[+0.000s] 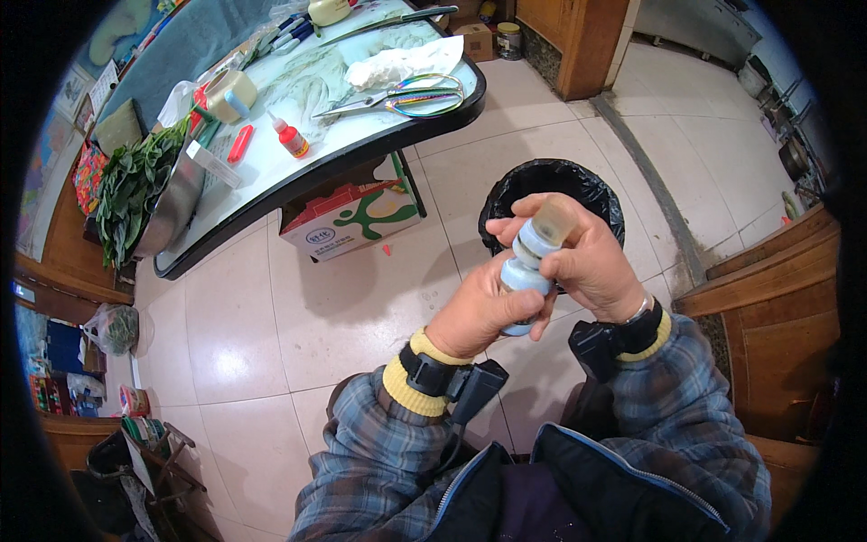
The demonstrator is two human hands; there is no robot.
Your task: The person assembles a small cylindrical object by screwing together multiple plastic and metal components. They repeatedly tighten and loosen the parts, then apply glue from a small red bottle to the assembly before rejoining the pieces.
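1. Bottle sitting between left hand and right hand, over bin.
2. Box lying under table, left of bin.
3. Scissors resting on table.

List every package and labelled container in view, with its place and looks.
Small pale-blue bottle: held between left hand and right hand, over the black bin.
Cardboard box: floor under the table, white with red and green shapes.
Small red-capped bottle: on the table.
Brown carton: floor, far end.
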